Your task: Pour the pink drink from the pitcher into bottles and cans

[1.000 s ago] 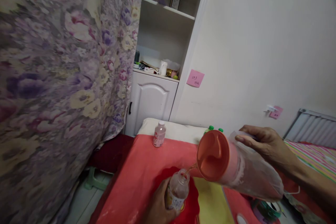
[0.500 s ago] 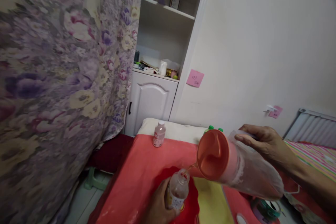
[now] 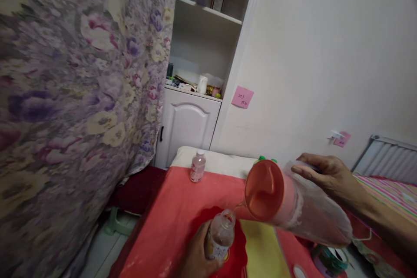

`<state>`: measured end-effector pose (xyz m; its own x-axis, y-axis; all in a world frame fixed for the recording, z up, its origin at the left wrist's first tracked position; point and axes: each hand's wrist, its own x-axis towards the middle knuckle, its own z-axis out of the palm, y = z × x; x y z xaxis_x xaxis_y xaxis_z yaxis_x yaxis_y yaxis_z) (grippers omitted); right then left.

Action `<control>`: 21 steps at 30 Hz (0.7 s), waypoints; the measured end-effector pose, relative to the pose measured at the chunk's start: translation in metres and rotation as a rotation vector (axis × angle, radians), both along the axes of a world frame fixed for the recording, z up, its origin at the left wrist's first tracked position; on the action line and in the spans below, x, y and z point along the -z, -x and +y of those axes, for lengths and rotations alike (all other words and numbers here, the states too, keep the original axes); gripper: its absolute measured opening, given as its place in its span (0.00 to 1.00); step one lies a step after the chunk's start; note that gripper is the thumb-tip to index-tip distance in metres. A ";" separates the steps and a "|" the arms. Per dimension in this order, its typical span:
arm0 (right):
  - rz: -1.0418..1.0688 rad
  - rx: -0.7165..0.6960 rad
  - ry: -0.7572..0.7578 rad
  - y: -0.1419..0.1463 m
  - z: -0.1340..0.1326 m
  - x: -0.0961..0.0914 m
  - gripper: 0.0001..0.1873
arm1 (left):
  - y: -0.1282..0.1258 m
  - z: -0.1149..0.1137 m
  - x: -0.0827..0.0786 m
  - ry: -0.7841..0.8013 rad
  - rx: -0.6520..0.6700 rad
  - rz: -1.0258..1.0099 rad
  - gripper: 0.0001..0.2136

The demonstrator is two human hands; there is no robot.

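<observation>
My left hand [image 3: 198, 254] is wrapped around a clear bottle [image 3: 222, 235] with a paper label and an uncapped mouth. The bottle stands tilted slightly over a red scalloped tray [image 3: 240, 252]. To its right, my right hand [image 3: 325, 173] grips a translucent pitcher [image 3: 312, 215] at its handle, which my fingers mostly hide. The pitcher lies nearly sideways, its orange-pink rim and spout facing left. A thin stream of liquid runs from the spout to the bottle's mouth, and some liquid shows in the pitcher's lower side.
A capped pink-labelled bottle [image 3: 197, 166] stands farther back on the coral-covered table [image 3: 176, 197]. Green-capped bottles [image 3: 262, 158] show behind the pitcher. A yellow sheet [image 3: 265, 247], a white lid [image 3: 299, 271] and a green-rimmed container [image 3: 332, 260] are at the right.
Almost nothing differs. The liquid still streams from the tilted pitcher into the bottle, and both hands keep their places.
</observation>
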<state>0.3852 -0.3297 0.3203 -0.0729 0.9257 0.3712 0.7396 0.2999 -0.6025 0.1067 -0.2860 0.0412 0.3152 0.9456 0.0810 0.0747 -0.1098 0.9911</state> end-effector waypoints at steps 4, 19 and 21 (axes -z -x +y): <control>-0.001 0.007 -0.003 -0.001 0.000 0.000 0.26 | -0.001 0.002 0.007 -0.017 -0.025 0.019 0.37; -0.028 0.014 0.011 -0.001 0.000 -0.001 0.28 | -0.001 -0.002 -0.001 0.011 -0.016 0.012 0.37; -0.030 0.010 0.006 -0.001 0.000 0.000 0.27 | -0.001 -0.001 -0.001 0.014 -0.010 0.016 0.37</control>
<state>0.3859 -0.3299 0.3207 -0.0745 0.9288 0.3631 0.7602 0.2885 -0.5820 0.1076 -0.2875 0.0423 0.3074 0.9495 0.0626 0.0917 -0.0950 0.9912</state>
